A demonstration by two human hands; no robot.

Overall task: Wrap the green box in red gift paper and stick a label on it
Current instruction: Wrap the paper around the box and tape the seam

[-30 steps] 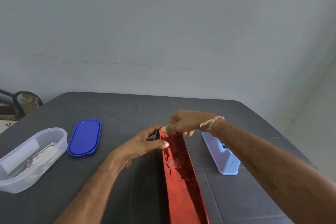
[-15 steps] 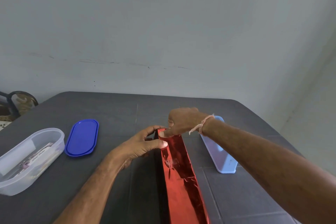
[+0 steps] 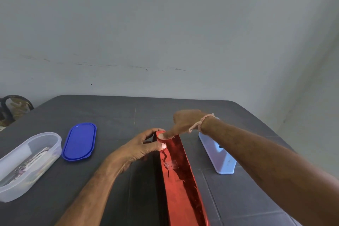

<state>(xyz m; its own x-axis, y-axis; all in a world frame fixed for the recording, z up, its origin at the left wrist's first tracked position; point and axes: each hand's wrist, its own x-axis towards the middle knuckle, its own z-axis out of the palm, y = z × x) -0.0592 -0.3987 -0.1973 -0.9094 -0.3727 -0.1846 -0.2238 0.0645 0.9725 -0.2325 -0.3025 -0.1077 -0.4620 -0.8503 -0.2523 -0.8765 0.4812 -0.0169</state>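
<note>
Glossy red paper [image 3: 178, 170] on dark grey table [image 3: 110, 112]; left of the paper, deep blue lid [image 3: 79, 142], clear tub [image 3: 27, 163]; right, pale blue stand [image 3: 218, 154].

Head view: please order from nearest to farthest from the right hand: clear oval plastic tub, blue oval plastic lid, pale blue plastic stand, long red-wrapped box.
1. Long red-wrapped box: touched by right hand.
2. Pale blue plastic stand: right side.
3. Blue oval plastic lid: left.
4. Clear oval plastic tub: far left.
</note>
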